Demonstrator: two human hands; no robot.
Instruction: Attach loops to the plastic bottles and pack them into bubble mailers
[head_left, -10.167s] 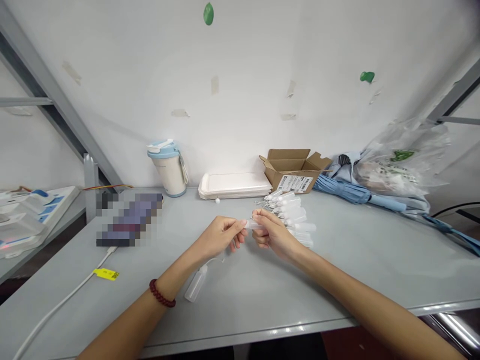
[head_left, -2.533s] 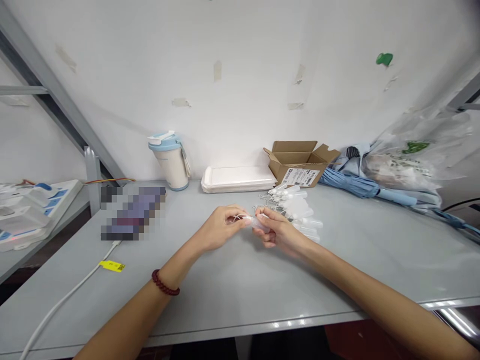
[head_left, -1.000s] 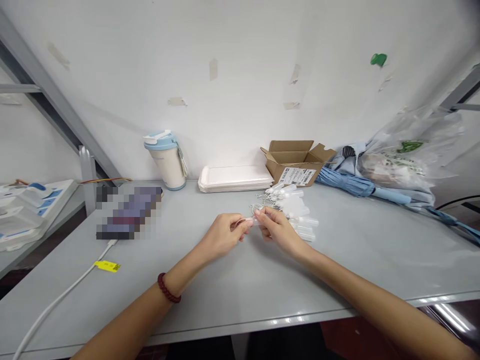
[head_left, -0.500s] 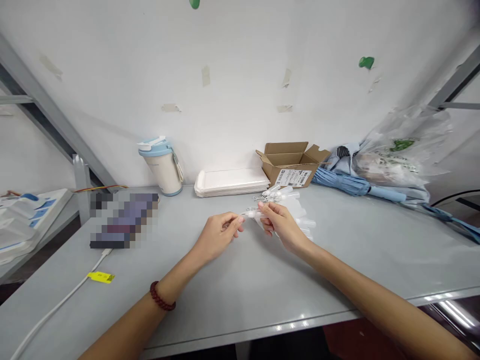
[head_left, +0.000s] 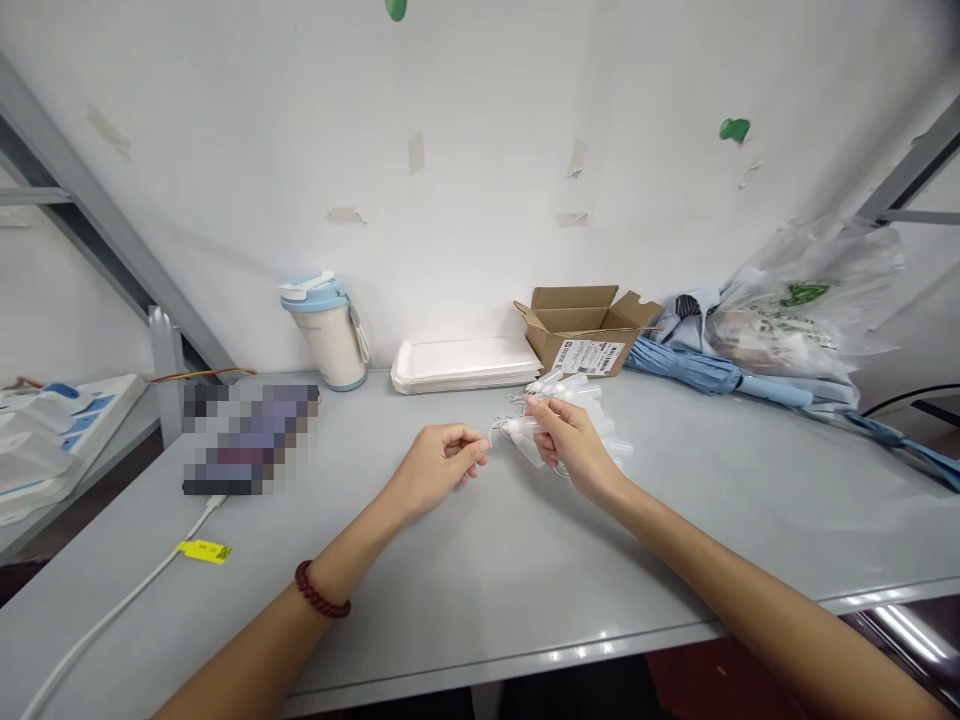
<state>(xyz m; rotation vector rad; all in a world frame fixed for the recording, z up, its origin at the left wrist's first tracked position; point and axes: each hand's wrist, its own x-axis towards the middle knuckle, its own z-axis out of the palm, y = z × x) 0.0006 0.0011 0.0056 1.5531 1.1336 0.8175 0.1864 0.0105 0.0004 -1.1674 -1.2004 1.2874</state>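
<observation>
So the small translucent white plastic bottle (head_left: pixel 523 426) is right around the middle of the frame, tipped on its side with the corded end pointing left. The right hand (head_left: pixel 574 445) has it pinched between thumb and fingers. The left hand (head_left: pixel 442 462) is just left of that, fingers curled and thumb tip up close to them, right by the thin white cord (head_left: pixel 492 431). Honestly can't tell if it's gripping the cord or not. That wrist has a dark red beaded bracelet (head_left: pixel 321 592) on it.

Behind the right hand there's a messy pile of similar translucent bottles (head_left: pixel 596 411) on the grey tabletop (head_left: pixel 465 610). Further back, centre of the frame, sits a stack of flat white trays (head_left: pixel 469 362), with an open brown cardboard box (head_left: pixel 585 345) beside it. Over on the right you've got a folded blue fabric umbrella (head_left: pixel 686 367) and a clear plastic bag (head_left: pixel 806 315). Left of centre, a cream tumbler with a light blue lid (head_left: pixel 326 340) is standing near the wall.
</observation>
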